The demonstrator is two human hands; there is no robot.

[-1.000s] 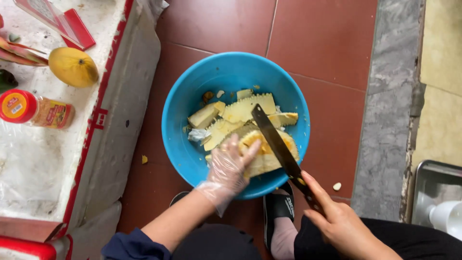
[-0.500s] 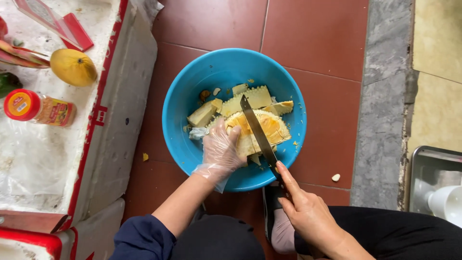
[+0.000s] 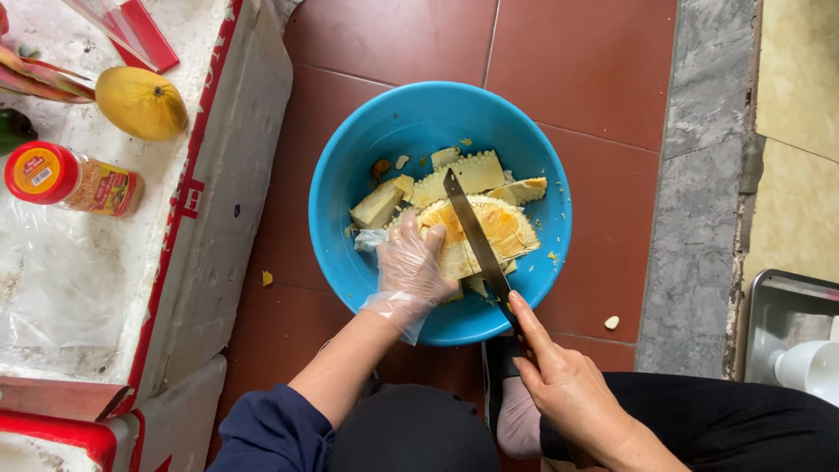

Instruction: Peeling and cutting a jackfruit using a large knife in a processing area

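A blue plastic bowl (image 3: 350, 175) sits on the red tile floor and holds several pieces of yellow fruit and rind. My left hand (image 3: 411, 262), in a thin clear glove, presses on a large yellow fruit piece (image 3: 507, 229) in the bowl. My right hand (image 3: 564, 385) grips the dark handle of a long knife (image 3: 472, 229), index finger laid along it. The blade lies across the fruit piece, its tip pointing to the bowl's far side.
A white foam box (image 3: 218, 201) stands at the left, with a yellow mango (image 3: 142, 103), a red-capped spice jar (image 3: 74, 179) and a red packet (image 3: 144, 39) on its lid. A grey stone strip (image 3: 699, 175) runs at the right beside a metal tray (image 3: 782, 323) holding a white cup (image 3: 808, 367).
The knife has moved left and further onto the fruit piece. My gloved left hand has shifted up onto it, and the piece has turned under the blade.
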